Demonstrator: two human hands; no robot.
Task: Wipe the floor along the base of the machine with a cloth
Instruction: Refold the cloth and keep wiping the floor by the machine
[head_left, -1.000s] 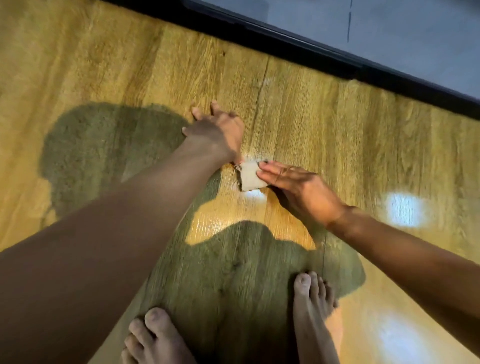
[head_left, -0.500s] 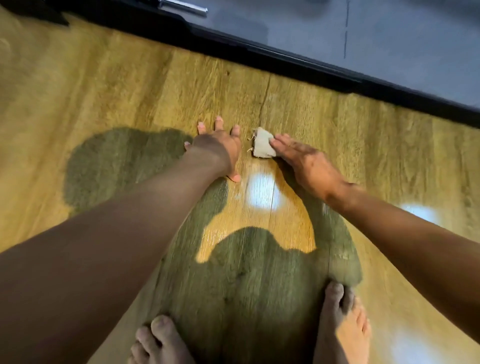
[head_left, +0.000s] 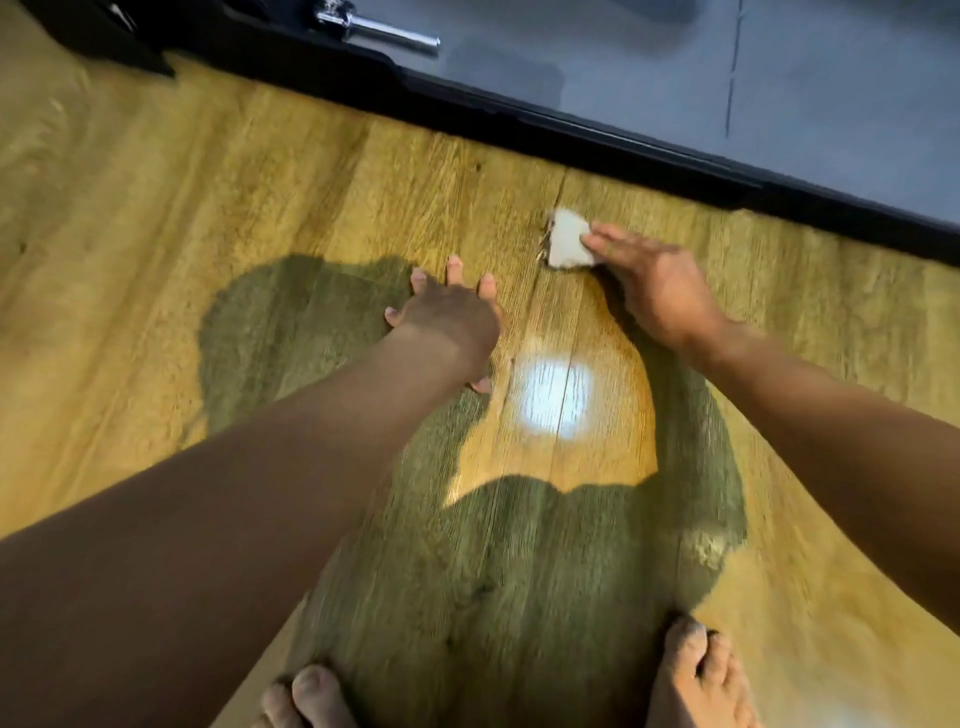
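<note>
A small pale folded cloth (head_left: 566, 239) with frayed threads lies flat on the wooden floor (head_left: 260, 197), a short way in front of the machine's black base edge (head_left: 623, 150). My right hand (head_left: 654, 280) presses on the cloth's right part with flat fingers; part of the cloth is hidden under them. My left hand (head_left: 449, 317) rests palm down on the floor to the left of the cloth, fingers spread, holding nothing.
The machine's grey panel (head_left: 779, 78) runs diagonally across the top, with a chrome bolt (head_left: 379, 31) and a black foot (head_left: 104, 36) at the top left. My two bare feet (head_left: 696, 675) stand at the bottom edge. A bright light reflection (head_left: 553, 395) sits between my arms.
My right hand has slid the cloth away from me, toward the machine's base and to the right. My left hand stays planted on the floor.
</note>
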